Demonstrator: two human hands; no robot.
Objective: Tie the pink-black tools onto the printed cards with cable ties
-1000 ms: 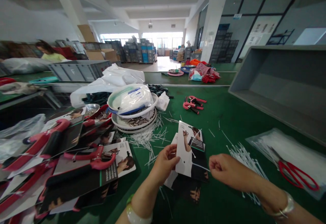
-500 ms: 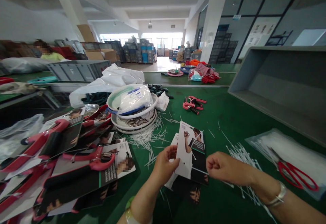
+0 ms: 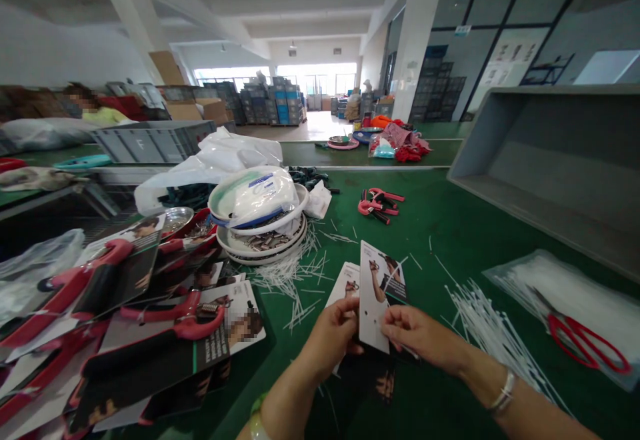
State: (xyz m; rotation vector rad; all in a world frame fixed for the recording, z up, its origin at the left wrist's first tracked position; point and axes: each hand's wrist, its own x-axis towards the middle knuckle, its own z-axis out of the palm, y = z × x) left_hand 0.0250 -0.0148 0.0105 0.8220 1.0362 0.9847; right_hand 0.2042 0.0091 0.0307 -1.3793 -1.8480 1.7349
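Note:
A printed card (image 3: pixel 374 293) stands tilted above the green table, with a white cable tie (image 3: pixel 395 271) across its upper part. My left hand (image 3: pixel 339 333) grips the card's left edge between thumb and fingers. At the card's lower right, my right hand (image 3: pixel 413 332) is closed in a pinch; a thin white tie seems to show by its fingers, though most of it is hidden. More cards (image 3: pixel 345 285) lie beneath and behind my left hand. Loose white cable ties (image 3: pixel 493 333) are spread to the right of my right hand.
Cards with pink-and-black clamps (image 3: pixel 190 317) pile up at left. Stacked round trays (image 3: pixel 265 243) hold metal parts. Two clamps (image 3: pixel 379 205) lie further back. Red-handled scissors (image 3: pixel 583 340) rest on a plastic bag at right, below a grey bin (image 3: pixel 560 160). A person (image 3: pixel 103 113) is far left.
My right hand has moved left from beside the ties to the card's lower part. The card has turned and shifted slightly right with my left hand.

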